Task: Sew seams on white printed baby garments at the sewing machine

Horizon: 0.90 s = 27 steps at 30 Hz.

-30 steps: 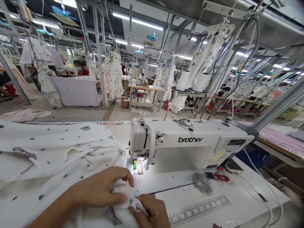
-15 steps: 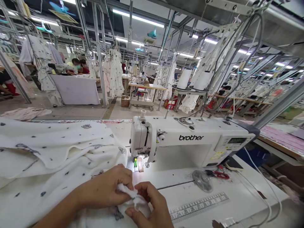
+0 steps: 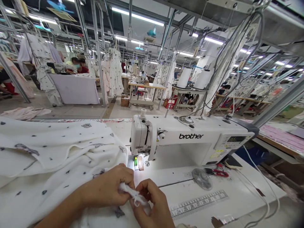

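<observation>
Since the last frame, the pinched bit of white printed knit fabric (image 3: 134, 193) has drawn into a narrow twisted strip between the left hand (image 3: 106, 185) and right hand (image 3: 152, 202). Both grips are closed on it, fingertips bunched. The strip sits just in front of the Brother sewing machine (image 3: 190, 139), with the bulk spread left across the desk (image 3: 237, 190).
</observation>
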{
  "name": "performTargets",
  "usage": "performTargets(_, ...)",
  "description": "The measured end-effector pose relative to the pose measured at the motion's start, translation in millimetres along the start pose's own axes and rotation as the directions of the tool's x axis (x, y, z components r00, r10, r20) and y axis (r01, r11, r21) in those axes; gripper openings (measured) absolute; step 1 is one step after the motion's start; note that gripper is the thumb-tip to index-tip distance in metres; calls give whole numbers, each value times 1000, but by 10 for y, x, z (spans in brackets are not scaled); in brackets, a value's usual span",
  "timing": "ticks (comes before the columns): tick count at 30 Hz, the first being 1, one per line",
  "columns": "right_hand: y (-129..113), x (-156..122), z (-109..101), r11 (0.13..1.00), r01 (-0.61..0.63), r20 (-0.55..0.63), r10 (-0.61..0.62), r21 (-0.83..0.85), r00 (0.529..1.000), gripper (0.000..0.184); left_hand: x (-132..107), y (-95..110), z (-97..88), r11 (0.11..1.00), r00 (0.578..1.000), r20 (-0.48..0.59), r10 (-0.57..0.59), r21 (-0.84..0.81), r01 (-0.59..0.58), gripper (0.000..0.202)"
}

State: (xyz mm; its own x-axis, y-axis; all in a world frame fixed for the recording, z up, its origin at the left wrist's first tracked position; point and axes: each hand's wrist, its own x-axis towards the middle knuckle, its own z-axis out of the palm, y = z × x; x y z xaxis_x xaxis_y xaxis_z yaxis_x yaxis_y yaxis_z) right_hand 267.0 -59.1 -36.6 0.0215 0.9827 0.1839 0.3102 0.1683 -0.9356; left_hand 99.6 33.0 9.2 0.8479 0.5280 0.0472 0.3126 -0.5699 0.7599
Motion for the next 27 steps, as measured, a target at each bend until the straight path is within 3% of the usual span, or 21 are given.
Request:
performTargets(5,48,13,19,986,-78,43,73,146,996,11,-11,-3,-23,999,999,-32,-28,-40,26,20)
performTargets(10,146,-8,47,945,-148,103,123,291,987,17,-42,-113,-40,981,997,66,-36,-188,48,5)
performTargets(14,203,-31,12,901,-198,217,120,385,969,33,-44,-183,-28,950,993,107,-45,-301,76,21)
performTargets(17,158,-29,-127,861,-230,304,93,454,948,44,-34,-196,-21,931,992,112,-61,-351,97,26)
performTargets(19,84,6,-274,921,-144,273,43,363,961,37,-26,-196,-22,923,992,111,-60,-373,98,28)
performTargets(21,0,85,-428,989,77,204,-101,125,974,21,-19,-193,-21,918,992,115,-50,-385,91,26)
performTargets(22,-37,141,-494,973,231,199,-220,-32,955,15,-16,-191,-18,915,992,118,-45,-393,88,24)
performTargets(23,-66,208,-546,898,398,233,-352,-188,906,18,-13,-188,-13,911,992,118,-42,-404,86,22)
performTargets(24,-86,281,-580,759,571,310,-487,-311,816,24,-9,-186,-5,904,991,122,-47,-418,94,21)
performTargets(25,-95,358,-596,567,729,406,-605,-384,685,29,-6,-186,5,896,990,130,-53,-432,105,20)
performTargets(27,-82,507,-577,128,916,572,-745,-380,341,30,2,-198,27,883,988,148,-55,-456,117,17)
